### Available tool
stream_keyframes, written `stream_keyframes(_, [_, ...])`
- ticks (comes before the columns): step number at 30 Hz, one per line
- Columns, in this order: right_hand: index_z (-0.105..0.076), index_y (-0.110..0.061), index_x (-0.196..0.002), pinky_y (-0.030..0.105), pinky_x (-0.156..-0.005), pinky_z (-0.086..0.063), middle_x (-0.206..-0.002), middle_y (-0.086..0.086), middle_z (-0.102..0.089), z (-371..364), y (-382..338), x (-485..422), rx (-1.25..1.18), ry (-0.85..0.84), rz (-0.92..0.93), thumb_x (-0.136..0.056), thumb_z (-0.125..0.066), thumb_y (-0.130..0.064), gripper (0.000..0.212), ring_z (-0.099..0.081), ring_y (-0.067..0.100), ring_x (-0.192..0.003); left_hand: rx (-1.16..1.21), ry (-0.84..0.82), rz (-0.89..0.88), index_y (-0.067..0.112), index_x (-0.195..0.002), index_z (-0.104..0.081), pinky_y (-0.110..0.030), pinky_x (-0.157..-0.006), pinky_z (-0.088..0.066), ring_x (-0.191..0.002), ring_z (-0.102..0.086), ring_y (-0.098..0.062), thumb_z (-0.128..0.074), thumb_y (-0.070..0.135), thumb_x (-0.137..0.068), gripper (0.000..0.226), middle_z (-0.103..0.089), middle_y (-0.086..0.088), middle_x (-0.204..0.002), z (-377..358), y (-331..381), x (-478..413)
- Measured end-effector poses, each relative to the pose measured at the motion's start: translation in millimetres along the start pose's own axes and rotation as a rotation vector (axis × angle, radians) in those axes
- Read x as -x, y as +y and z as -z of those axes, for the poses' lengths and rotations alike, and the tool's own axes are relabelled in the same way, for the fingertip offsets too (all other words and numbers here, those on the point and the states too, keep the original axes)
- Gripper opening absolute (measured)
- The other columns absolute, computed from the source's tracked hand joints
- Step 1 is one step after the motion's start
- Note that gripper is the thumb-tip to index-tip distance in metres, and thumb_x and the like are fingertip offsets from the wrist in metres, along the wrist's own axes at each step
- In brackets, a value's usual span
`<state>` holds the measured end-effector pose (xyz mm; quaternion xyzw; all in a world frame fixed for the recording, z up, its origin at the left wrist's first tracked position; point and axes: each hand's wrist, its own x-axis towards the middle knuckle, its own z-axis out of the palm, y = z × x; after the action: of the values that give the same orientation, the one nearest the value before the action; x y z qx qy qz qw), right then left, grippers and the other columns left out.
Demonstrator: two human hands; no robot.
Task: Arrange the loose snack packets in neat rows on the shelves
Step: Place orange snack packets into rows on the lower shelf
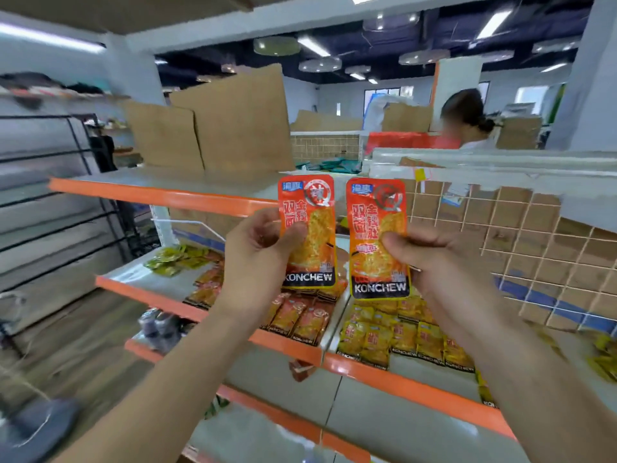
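Our left hand (257, 262) pinches one orange packet (309, 208) upright between thumb and fingers; our right hand (444, 262) pinches a second orange packet (375, 208) just beside it, above the shelf (283, 345) bearing packet rows (410, 339).

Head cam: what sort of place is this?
Probably a shop or stockroom being stocked: orange-edged white metal shelves, rows of yellow snack packets laid on them, and flattened brown cardboard boxes standing on the top shelf.
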<state>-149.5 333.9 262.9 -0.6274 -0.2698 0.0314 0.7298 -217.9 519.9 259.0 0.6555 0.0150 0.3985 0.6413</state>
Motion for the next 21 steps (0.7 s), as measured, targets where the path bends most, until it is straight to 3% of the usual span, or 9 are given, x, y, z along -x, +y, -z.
stream_keyframes(4, [-0.081, -0.024, -0.089, 0.048, -0.100, -0.050, -0.095, 0.002, -0.077, -47, 12, -6, -0.017, -0.071, -0.002, -0.089, -0.069, -0.015, 0.015, -0.072, 0.020, -0.094, -0.060, 0.034, 0.003, 0.019, -0.089, -0.069, -0.031, -0.070, -0.057, -0.078, -0.074, -0.016, -0.067, 0.004, -0.092, 0.015, -0.077, 0.002, -0.084, 46, -3, -3])
stream_keyframes(7, [-0.079, -0.014, -0.087, 0.035, -0.084, -0.053, -0.087, -0.003, -0.076, -89, 21, -10, -0.033, -0.117, 0.019, -0.090, -0.069, -0.013, 0.011, -0.071, 0.013, -0.084, -0.094, 0.089, 0.008, 0.014, -0.095, -0.070, -0.047, -0.083, -0.059, -0.087, -0.074, -0.026, -0.068, 0.006, -0.092, 0.009, -0.078, -0.005, -0.091, 85, -6, -8])
stream_keyframes(10, [-0.073, -0.011, -0.071, 0.025, -0.069, -0.045, -0.068, -0.010, -0.066, -130, 28, -18, -0.010, -0.145, 0.031, -0.090, -0.070, -0.013, 0.019, -0.061, 0.006, -0.068, -0.118, 0.144, 0.015, 0.015, -0.092, -0.070, -0.047, -0.081, -0.059, -0.080, -0.073, -0.024, -0.067, 0.005, -0.092, 0.011, -0.077, -0.006, -0.084, 125, -6, -17])
stream_keyframes(12, [-0.078, -0.014, -0.082, 0.039, -0.079, -0.053, -0.082, -0.002, -0.074, -157, 32, -23, -0.008, -0.162, 0.022, -0.090, -0.071, -0.016, 0.011, -0.068, 0.015, -0.082, -0.131, 0.160, 0.004, 0.018, -0.090, -0.071, -0.044, -0.079, -0.059, -0.077, -0.072, -0.022, -0.066, 0.005, -0.093, 0.013, -0.077, -0.004, -0.083, 152, -5, -25])
stream_keyframes(14, [-0.080, -0.018, -0.090, 0.054, -0.094, -0.050, -0.093, 0.008, -0.076, -184, 34, -27, -0.020, -0.154, 0.038, -0.090, -0.071, -0.017, 0.009, -0.070, 0.024, -0.093, -0.134, 0.174, -0.004, 0.019, -0.090, -0.070, -0.040, -0.076, -0.059, -0.077, -0.073, -0.021, -0.066, 0.005, -0.093, 0.015, -0.077, -0.001, -0.082, 179, -4, -33])
stream_keyframes(21, [-0.079, -0.016, -0.094, 0.055, -0.102, -0.049, -0.098, 0.008, -0.076, -271, 47, -43, -0.052, -0.190, 0.041, -0.093, -0.067, -0.018, 0.013, -0.070, 0.029, -0.099, -0.110, 0.213, 0.023, 0.014, -0.096, -0.068, -0.028, -0.061, -0.058, -0.072, -0.074, -0.016, -0.064, 0.001, -0.094, 0.014, -0.077, 0.000, -0.081, 267, -7, -57])
